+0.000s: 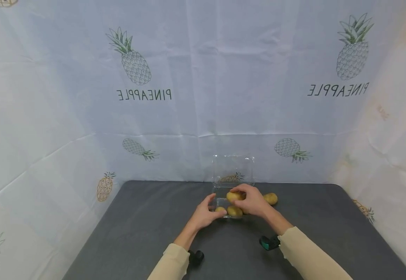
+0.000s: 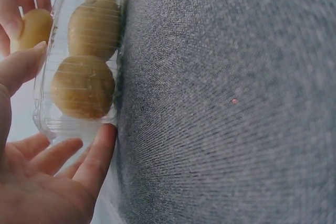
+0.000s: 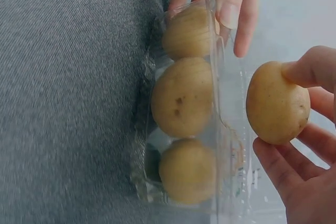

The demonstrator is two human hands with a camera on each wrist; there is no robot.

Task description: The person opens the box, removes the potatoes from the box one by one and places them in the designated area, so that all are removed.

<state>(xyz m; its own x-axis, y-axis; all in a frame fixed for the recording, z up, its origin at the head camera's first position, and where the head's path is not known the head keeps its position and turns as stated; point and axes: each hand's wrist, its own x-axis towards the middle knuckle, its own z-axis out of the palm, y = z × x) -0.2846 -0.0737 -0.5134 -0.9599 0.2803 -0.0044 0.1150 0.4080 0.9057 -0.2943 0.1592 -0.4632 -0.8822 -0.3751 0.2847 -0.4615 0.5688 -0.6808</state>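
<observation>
While the right hand (image 1: pixel 253 201) holds one yellow potato (image 3: pixel 277 102) between thumb and fingers, over the clear plastic container (image 1: pixel 220 202), the left hand (image 1: pixel 203 214) stands spread wide about the container's left end, thumb at the rim. Contents: three potatoes (image 3: pixel 182 98), in a row along the near side. Lid (image 1: pixel 233 167): transparent, raised at the back. Loose: one further potato (image 1: pixel 270 198) on the dark tabletop (image 1: pixel 146 233), right of the container. Risks, as judged: smooth, rounded skin could slip from a fingertip hold; a drop could jostle the row or dent thin plastic; a knock against the lid could shift the light container if poorly steadied.
</observation>
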